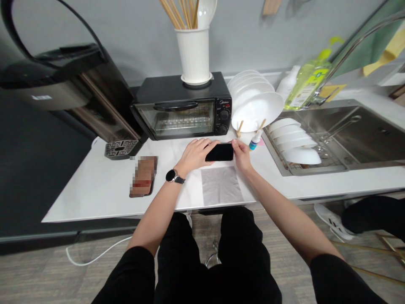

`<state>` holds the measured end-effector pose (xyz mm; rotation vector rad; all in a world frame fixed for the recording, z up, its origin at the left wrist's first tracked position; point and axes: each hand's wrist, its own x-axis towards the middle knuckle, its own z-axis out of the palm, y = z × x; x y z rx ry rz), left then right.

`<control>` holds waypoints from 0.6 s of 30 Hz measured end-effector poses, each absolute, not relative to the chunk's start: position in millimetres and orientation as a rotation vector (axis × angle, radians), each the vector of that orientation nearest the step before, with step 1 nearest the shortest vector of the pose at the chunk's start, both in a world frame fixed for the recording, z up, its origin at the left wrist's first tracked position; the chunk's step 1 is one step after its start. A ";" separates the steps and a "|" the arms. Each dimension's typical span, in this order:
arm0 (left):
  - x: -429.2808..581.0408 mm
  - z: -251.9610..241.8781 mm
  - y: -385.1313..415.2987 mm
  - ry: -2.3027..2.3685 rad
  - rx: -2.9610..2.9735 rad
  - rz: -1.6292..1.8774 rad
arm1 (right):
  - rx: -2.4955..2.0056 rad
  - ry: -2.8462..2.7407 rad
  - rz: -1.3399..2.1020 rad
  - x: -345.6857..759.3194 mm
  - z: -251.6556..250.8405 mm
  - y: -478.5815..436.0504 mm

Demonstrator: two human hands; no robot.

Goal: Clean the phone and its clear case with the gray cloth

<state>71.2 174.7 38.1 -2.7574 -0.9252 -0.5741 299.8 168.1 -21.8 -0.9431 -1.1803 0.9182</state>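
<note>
Between my two hands a smartphone (219, 152) with a dark screen is held sideways just above the white counter. My left hand (196, 153) grips its left end, fingers over the top edge. At the right end, my right hand (241, 154) pinches the corner, thumb and fingers closed. Just below the phone a grey cloth (222, 185) lies flat on the counter. A small spray bottle (255, 140) with a blue label stands to the right of my right hand. Farther left lies a flat brown phone-shaped item (144, 176), its surface blurred out.
Behind my hands stands a black toaster oven (183, 120), a white utensil holder (193, 55) on top. A large dark drink dispenser (95, 93) is at left. White plates (256, 105) lean in a rack beside the sink (354, 139). Another person's shoe (335, 221) shows at lower right.
</note>
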 end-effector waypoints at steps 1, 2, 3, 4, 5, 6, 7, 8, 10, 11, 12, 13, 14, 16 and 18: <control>70.8 38.4 174.7 -0.924 -2.759 -0.575 | -0.942 -1.174 0.920 299.3 -22.0 167.8; 70.6 38.6 174.6 -0.921 -2.761 -0.573 | -0.942 -1.167 0.923 298.8 -22.4 167.6; 70.5 38.8 174.6 -0.919 -2.762 -0.569 | -0.944 -1.158 0.929 298.4 -22.9 167.4; 70.5 38.8 174.6 -0.917 -2.764 -0.564 | -0.948 -1.150 0.936 298.0 -23.6 167.3; 70.5 38.9 174.5 -0.913 -2.766 -0.557 | -0.951 -1.139 0.945 297.7 -24.3 167.3; 70.6 38.8 174.3 -0.909 -2.767 -0.552 | -0.954 -1.127 0.955 297.3 -25.0 167.3; 70.6 38.6 174.0 -0.908 -2.765 -0.547 | -0.955 -1.112 0.966 296.7 -25.6 167.3; 70.6 38.4 173.7 -0.906 -2.763 -0.543 | -0.954 -1.096 0.979 296.0 -25.9 167.4; 69.9 37.6 173.2 -0.901 -2.762 -0.536 | -0.947 -1.063 1.017 294.1 -25.3 167.5; 69.3 37.2 173.1 -0.901 -2.761 -0.533 | -0.943 -1.047 1.042 293.0 -24.4 167.4; 68.5 36.6 173.0 -0.904 -2.762 -0.532 | -0.938 -1.034 1.072 291.9 -23.0 167.1; 67.5 36.1 173.1 -0.908 -2.763 -0.532 | -0.934 -1.022 1.103 291.0 -21.2 166.7; 66.5 35.6 173.2 -0.912 -2.763 -0.536 | -0.931 -1.012 1.135 290.3 -19.2 166.1; 64.2 34.6 173.5 -0.923 -2.761 -0.550 | -0.928 -0.997 1.197 289.5 -15.3 164.3; 62.2 33.7 173.6 -0.925 -2.759 -0.570 | -0.929 -0.984 1.246 289.4 -12.3 162.3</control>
